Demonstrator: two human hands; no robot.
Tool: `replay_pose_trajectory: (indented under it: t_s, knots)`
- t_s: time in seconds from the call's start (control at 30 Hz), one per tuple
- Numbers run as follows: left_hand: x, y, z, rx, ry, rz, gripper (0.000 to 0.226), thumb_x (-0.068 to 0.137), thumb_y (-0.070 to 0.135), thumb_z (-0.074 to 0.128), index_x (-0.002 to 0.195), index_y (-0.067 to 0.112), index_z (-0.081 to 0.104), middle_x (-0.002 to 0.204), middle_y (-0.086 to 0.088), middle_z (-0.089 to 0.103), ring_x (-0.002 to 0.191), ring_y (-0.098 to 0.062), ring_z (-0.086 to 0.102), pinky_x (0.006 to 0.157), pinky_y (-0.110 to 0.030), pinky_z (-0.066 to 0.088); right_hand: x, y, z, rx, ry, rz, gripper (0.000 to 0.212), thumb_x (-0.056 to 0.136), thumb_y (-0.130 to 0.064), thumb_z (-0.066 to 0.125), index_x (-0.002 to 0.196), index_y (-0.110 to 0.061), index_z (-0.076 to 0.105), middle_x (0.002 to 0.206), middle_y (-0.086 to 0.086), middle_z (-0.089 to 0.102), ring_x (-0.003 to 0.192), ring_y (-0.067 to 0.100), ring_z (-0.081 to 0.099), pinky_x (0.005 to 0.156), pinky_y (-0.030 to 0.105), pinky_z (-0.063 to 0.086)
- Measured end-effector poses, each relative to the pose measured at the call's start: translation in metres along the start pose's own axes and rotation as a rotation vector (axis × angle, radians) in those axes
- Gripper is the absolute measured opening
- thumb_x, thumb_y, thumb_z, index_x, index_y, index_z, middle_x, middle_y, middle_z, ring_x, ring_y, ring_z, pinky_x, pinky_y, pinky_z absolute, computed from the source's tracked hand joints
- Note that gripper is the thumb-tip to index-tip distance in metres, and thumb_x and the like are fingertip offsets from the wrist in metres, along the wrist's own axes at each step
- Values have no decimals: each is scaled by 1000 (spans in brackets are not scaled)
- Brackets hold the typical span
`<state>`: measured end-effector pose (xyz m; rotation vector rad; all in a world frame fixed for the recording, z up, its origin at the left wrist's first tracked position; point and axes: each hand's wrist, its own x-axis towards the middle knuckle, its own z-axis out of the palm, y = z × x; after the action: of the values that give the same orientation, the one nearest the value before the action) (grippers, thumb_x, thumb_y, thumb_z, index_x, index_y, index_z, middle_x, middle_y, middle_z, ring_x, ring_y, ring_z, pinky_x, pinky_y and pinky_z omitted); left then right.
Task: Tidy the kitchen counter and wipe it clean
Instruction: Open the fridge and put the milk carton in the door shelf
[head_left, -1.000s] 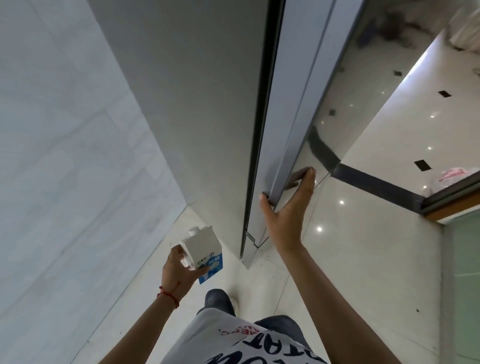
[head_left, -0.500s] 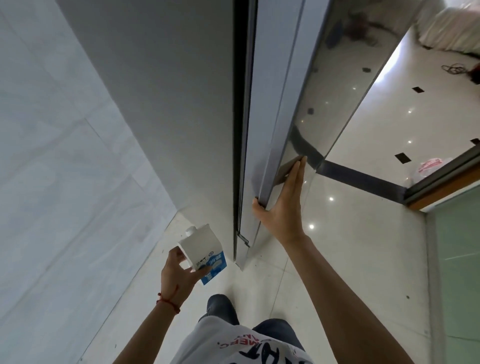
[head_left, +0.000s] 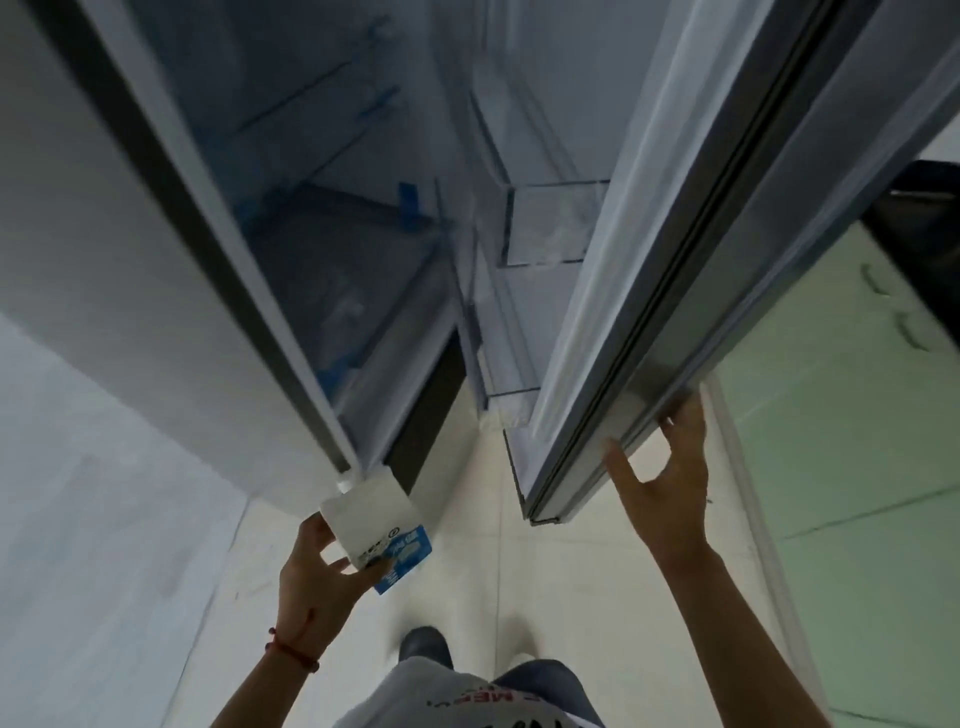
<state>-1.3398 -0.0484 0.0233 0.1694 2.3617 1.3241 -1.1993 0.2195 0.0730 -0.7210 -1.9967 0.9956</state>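
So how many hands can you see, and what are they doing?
2. The left hand is low in the middle, holding a white and blue carton. The right hand is further right, fingers spread on the edge of the open fridge door.

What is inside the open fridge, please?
The fridge interior shows only clear shelves and a lower drawer with blue tape; no food is visible. The door has bare racks. The upper part is out of view, and blur hides small details.
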Motion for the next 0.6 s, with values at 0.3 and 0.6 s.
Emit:
replay_pose_trajectory:
  t_s: [0.3, 0.6]
  knots:
    - [8, 110, 65, -117, -57, 344, 64, 59, 1, 82, 98, 36, 44, 109, 0, 57, 96, -13, 55, 76, -26, 52, 78, 28, -72, 26, 288, 73, 92, 78, -42, 66, 146, -12, 12, 149, -3, 22, 140, 16, 25, 116, 40, 25]
    - [53, 207, 111, -338, -107, 626, 66, 61, -13, 75, 111, 21, 47, 102, 14, 56, 87, 22, 58, 63, -1, 49, 155, 60, -131, 35, 235, 185, 94, 75, -56, 62, 147, -21, 12, 153, 1, 24, 139, 21, 29, 112, 48, 32]
